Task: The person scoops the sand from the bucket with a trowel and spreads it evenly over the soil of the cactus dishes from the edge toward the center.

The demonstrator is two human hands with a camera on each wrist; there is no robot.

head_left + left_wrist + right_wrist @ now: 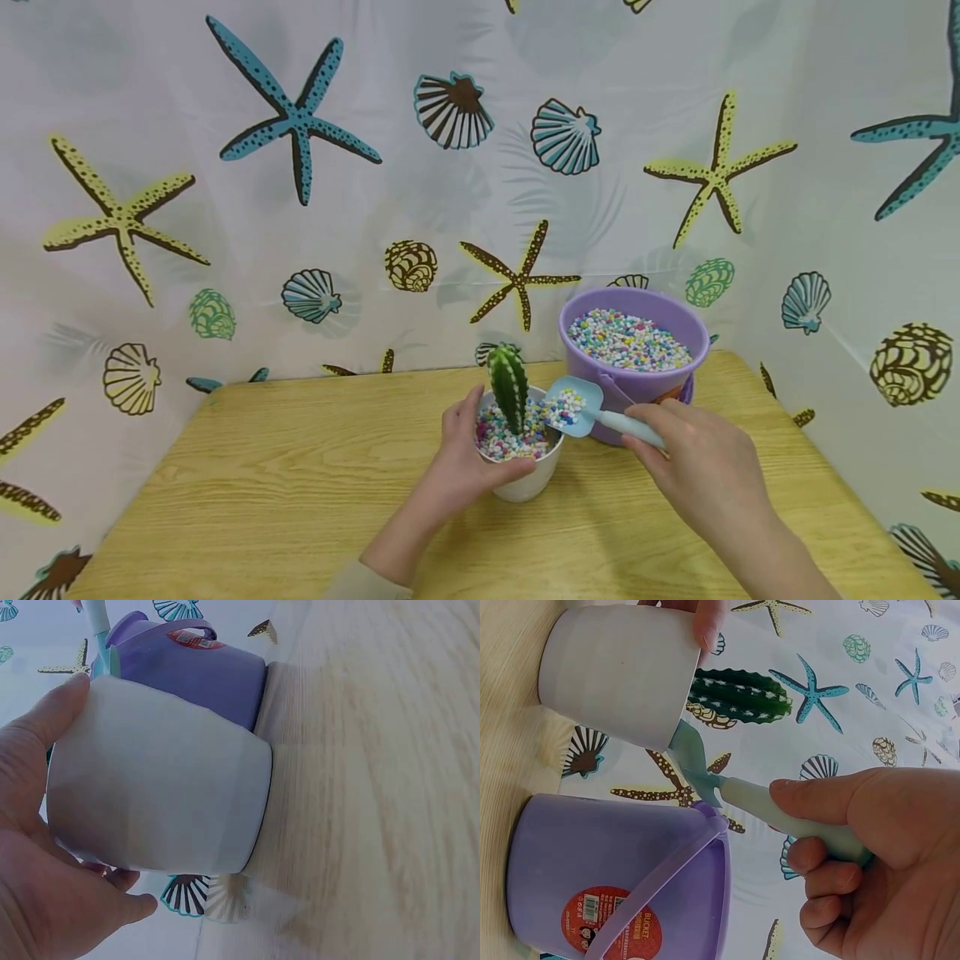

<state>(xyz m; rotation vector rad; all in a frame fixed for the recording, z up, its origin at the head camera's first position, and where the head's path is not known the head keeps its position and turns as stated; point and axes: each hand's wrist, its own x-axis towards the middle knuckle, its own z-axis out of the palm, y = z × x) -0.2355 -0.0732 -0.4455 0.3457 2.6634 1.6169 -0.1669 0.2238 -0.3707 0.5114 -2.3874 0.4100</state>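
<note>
A white flowerpot [522,487] stands on the table with a green cactus [507,387] upright in it, among small multicoloured pebbles [491,433]. My left hand [467,458] holds the pot round its left side, thumb along the near rim and fingers at the far side. In my right hand [701,458] is the handle of a light blue toy shovel [581,408], gripped between thumb and curled fingers. Pebbles lie on the shovel's blade, which tilts over the pot's right rim. In the right wrist view, the blade [690,754] meets the pot's edge.
Just behind and right of the pot, a purple bucket [637,383] holds many more pebbles [630,337]. Its handle [656,889] hangs down across a red label. A curtain [480,192] printed with starfish and shells closes off the back and sides of the wooden table [300,483].
</note>
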